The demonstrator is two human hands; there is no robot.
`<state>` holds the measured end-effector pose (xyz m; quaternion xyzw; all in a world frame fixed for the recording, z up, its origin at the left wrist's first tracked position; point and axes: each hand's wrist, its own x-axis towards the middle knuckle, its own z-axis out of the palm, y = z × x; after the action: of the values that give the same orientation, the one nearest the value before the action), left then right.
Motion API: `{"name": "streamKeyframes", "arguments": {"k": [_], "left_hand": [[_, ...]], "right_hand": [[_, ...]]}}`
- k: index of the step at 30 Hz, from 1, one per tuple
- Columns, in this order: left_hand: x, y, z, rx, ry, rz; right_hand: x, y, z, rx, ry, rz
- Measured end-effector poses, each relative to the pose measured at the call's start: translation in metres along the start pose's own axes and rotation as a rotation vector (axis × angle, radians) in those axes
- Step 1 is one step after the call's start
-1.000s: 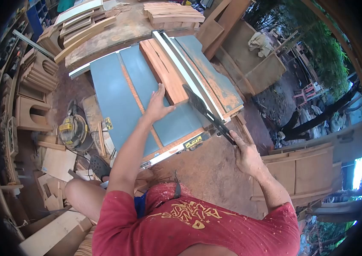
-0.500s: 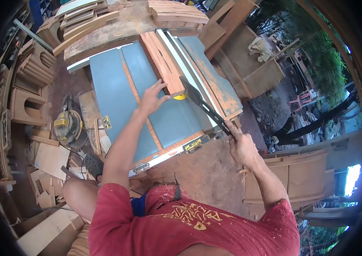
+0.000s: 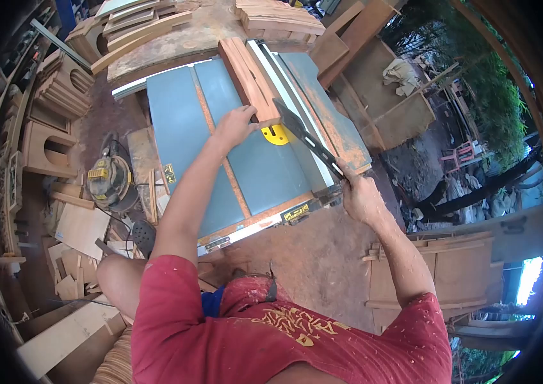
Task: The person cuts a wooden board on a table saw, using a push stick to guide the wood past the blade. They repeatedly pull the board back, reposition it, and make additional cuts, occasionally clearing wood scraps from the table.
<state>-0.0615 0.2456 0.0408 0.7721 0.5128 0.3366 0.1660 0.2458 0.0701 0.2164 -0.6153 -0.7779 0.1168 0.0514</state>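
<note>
A long reddish wooden block (image 3: 252, 83) lies on the blue-grey table saw top (image 3: 188, 141), along the white-edged fence (image 3: 297, 96). My left hand (image 3: 236, 126) is closed on the block's near left corner, fingers against its side and thumb by its end. In my right hand (image 3: 362, 197) is the handle of a black push stick (image 3: 310, 142). Its far tip meets the near end of the block beside the fence. Just in front of that end shows the yellow throat plate (image 3: 275, 134) with a dark slot. No blade is visible; the block may hide it.
Behind the saw, stacked wooden pieces (image 3: 278, 19) lie on a worn bench (image 3: 175, 51). A yellow-and-black shop vacuum (image 3: 110, 181) stands at the left, near wood offcuts (image 3: 73, 269). Brown panels (image 3: 438, 269) lean at the right.
The block has slid farther away along the fence, uncovering more of the yellow plate. Both hands and the push stick have followed it forward. The view has shifted slightly.
</note>
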Motion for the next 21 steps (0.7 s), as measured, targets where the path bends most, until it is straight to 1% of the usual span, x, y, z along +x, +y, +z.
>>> {"name": "streamKeyframes", "arguments": {"k": [3,6,9,11,12,15,16,17,19,20,21], "left_hand": [[0.007,0.0,-0.004,0.026,-0.044,-0.061],[0.01,-0.002,-0.005,0.078,-0.015,-0.048],[0.017,-0.001,-0.008,0.084,-0.022,-0.089],[0.024,0.0,-0.011,0.13,-0.044,-0.118],[0.029,-0.004,-0.012,0.153,-0.049,-0.138],[0.037,-0.013,-0.012,0.21,-0.018,-0.104],[0.04,-0.013,-0.016,0.231,-0.032,-0.123],[0.042,-0.018,-0.019,0.242,-0.014,-0.147],[0.047,-0.04,-0.013,0.257,0.018,-0.19],[0.048,-0.053,-0.018,0.292,0.037,-0.193],[0.05,-0.068,-0.029,0.374,0.035,-0.197]], "right_hand": [[0.011,0.001,0.003,0.017,0.027,-0.026],[0.018,-0.011,-0.004,0.001,-0.001,0.032],[0.031,-0.015,-0.006,0.013,-0.009,0.023],[0.047,-0.006,0.004,-0.033,0.017,-0.01],[0.057,-0.01,0.001,-0.059,0.03,-0.033],[0.089,-0.035,-0.011,-0.085,0.03,-0.078],[0.116,-0.037,-0.012,-0.105,0.024,-0.141],[0.144,-0.043,-0.018,-0.08,-0.015,-0.086],[0.193,-0.098,-0.044,-0.058,-0.158,0.111],[0.22,-0.11,-0.047,-0.145,-0.131,0.028],[0.259,-0.101,-0.04,-0.207,0.072,-0.116]]}}
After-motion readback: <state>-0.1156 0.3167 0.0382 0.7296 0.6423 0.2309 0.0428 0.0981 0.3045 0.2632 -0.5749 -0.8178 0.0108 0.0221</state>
